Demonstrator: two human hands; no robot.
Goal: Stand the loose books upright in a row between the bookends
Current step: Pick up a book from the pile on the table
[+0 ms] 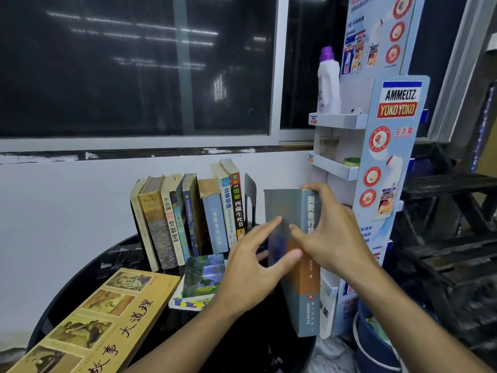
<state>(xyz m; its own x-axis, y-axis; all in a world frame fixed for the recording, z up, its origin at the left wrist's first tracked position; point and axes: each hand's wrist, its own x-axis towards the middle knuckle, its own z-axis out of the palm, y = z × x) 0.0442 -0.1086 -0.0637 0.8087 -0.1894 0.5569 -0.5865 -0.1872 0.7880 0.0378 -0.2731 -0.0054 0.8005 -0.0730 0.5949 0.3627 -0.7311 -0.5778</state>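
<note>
Grey book [304, 292] is being held upright beside the bookend [250, 195].
Right hand [330, 238] is gripping its spine; left hand [250, 267], fingers spread, is touching its cover.

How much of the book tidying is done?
A row of books already stands beside the black bookend. The right hand grips a grey book, the left hand touches it. The yellow book and a small pile still lie flat.
</note>
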